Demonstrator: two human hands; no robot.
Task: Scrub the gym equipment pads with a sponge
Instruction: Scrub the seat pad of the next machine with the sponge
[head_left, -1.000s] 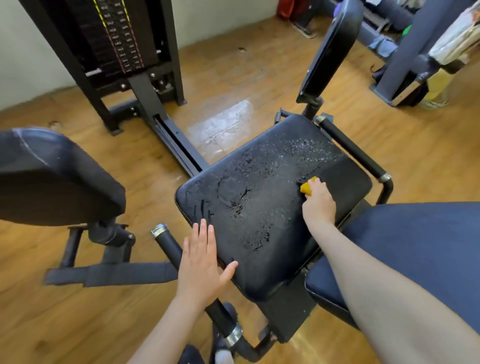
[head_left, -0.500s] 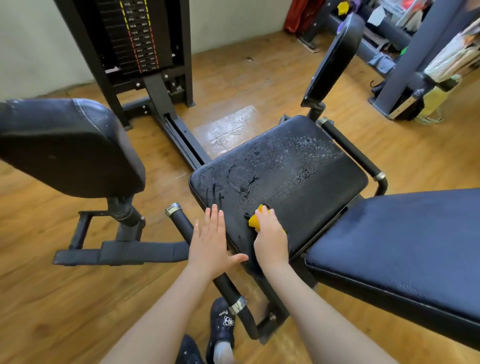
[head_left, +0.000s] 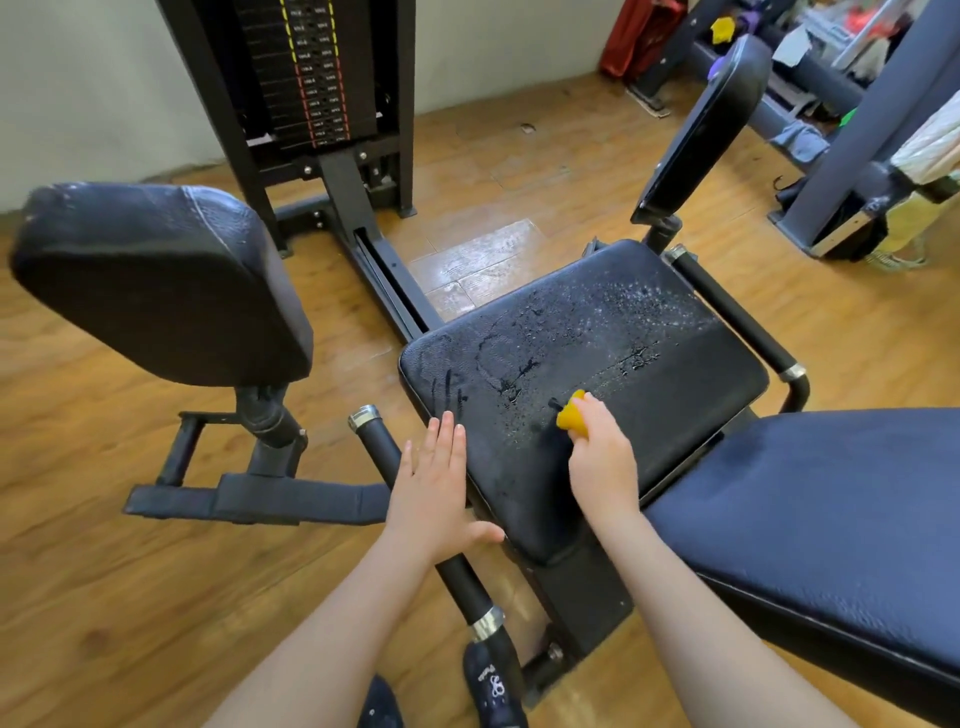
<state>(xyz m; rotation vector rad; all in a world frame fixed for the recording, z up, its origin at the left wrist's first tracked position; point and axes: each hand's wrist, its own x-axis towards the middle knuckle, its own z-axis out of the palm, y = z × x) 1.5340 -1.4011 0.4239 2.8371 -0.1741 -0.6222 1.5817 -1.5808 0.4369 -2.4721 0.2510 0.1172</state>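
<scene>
Black handle bar (head_left: 395, 467) flanks the wet black seat pad (head_left: 623, 364); right hand (head_left: 602, 462), gripping the yellow sponge (head_left: 571, 418), has slid rightward; left hand (head_left: 434, 499) stays flat, open.

The sponge (head_left: 571, 420) is small and yellow-orange. It sits on the black seat pad (head_left: 649, 374), near the front middle, and most of it is covered, so only its tip shows. The seat pad is flat and shiny, with wet marks and white soapy spots, mostly toward its far right side. A dark blue pad (head_left: 841, 499) lies just to the right of the seat pad. A big black pad (head_left: 156, 280) stands on a post to the left, well apart. A thin black pad (head_left: 701, 130) stands up tilted behind the seat pad.
</scene>
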